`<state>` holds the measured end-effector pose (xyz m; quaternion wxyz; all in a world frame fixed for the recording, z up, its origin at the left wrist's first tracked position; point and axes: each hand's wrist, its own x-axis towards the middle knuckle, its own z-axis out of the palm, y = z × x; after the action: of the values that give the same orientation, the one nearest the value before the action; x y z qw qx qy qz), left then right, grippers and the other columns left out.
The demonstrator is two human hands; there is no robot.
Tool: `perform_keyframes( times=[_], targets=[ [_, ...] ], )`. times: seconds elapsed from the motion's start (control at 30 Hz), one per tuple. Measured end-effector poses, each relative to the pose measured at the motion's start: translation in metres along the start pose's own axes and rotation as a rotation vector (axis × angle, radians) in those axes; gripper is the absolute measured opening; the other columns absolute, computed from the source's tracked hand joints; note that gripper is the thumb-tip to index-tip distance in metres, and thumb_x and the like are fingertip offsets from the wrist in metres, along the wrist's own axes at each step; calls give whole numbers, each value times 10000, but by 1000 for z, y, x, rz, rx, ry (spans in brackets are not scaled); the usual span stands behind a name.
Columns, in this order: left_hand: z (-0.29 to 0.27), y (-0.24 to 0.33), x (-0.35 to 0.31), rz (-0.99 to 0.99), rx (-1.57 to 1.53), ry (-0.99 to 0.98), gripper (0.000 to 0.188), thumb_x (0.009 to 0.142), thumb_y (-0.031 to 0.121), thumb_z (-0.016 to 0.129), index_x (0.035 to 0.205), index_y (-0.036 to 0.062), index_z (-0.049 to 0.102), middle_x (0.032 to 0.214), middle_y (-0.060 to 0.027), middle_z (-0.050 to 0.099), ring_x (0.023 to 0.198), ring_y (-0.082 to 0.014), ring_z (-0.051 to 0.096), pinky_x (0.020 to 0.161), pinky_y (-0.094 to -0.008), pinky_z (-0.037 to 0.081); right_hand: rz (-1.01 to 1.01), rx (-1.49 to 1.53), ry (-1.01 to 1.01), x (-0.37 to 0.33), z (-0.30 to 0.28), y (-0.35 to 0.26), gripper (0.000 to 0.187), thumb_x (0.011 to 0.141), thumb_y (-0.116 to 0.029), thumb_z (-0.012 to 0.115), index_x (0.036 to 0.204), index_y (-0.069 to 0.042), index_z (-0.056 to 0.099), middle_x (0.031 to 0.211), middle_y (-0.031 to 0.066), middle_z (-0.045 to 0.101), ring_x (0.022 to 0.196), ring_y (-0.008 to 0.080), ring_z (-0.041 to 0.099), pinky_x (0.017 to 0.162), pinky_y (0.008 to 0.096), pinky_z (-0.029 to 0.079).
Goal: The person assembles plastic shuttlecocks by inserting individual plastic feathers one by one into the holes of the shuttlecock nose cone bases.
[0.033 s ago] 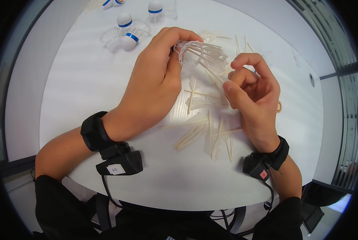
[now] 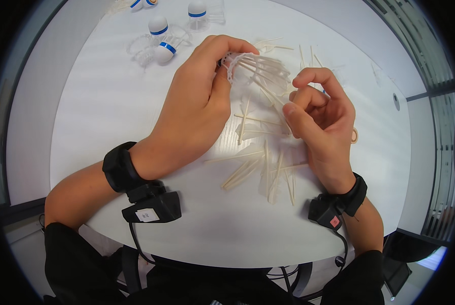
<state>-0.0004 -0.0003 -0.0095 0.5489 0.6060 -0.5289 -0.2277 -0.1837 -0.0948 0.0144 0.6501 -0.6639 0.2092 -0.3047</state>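
Note:
My left hand (image 2: pixel 197 104) is wrapped round the base of a partly feathered shuttlecock (image 2: pixel 264 70), whose white feathers fan out to the right. A lacy pale plastic ring (image 2: pixel 231 68) circles the feather stems near my fingers. My fingers hide most of the base. A single white feather (image 2: pixel 271 95) slants down from the shuttlecock to my right hand (image 2: pixel 325 119). The thumb and curled fingers of that hand close on it, while the index finger is raised. Below both hands, several loose feathers (image 2: pixel 245 170) lie scattered on the white table (image 2: pixel 202 229).
At the back left stand several white shuttlecock heads with blue bands, one upright (image 2: pixel 197 15) and one lying tilted (image 2: pixel 165 51), with clear plastic frames. More feathers (image 2: pixel 274 47) lie behind the hands. A tan ring (image 2: pixel 355 135) sits beside my right hand. Cables hang from both wrist devices.

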Motion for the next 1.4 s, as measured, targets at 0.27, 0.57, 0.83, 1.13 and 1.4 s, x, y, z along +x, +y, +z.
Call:
perform_keyframes(
  times=[0.27,0.57,0.83,1.13,1.4],
  targets=[
    [1,0,1,21,-1,-15,224,1052,36,448,1219,20,596,1066,-12,608,897,-55,526,811,-210,429,19,39,22,0,1,1,297,890,41,681,1159,11,557,715,-19,605,638,32,519,599,199,399],
    [1,4,0,6,15,3,219,1061,68,452,1224,22,591,1019,1,613,862,-37,513,781,-206,429,22,104,-3,0,-4,3,306,923,-42,611,1217,3,540,841,19,632,700,63,533,631,226,429],
    [0,0,0,-16,-48,12,227,1060,83,460,1237,6,579,1040,-13,630,883,-43,538,800,-206,442,14,135,-45,0,-4,4,361,895,-44,604,1244,5,523,912,38,628,736,75,523,654,228,431],
    [0,1,0,-49,-62,2,232,1063,105,475,1245,-3,572,1050,-18,635,887,-47,545,806,-204,445,-41,158,-116,0,-5,7,415,877,1,633,1273,-5,508,939,27,601,773,54,511,665,215,410],
    [1,1,1,-27,-61,6,230,1063,102,481,1246,-6,569,1036,-15,634,873,-44,541,799,-204,451,-17,105,-47,0,-2,7,372,903,46,617,1256,-8,515,912,8,597,762,32,500,646,202,392]
  ],
)
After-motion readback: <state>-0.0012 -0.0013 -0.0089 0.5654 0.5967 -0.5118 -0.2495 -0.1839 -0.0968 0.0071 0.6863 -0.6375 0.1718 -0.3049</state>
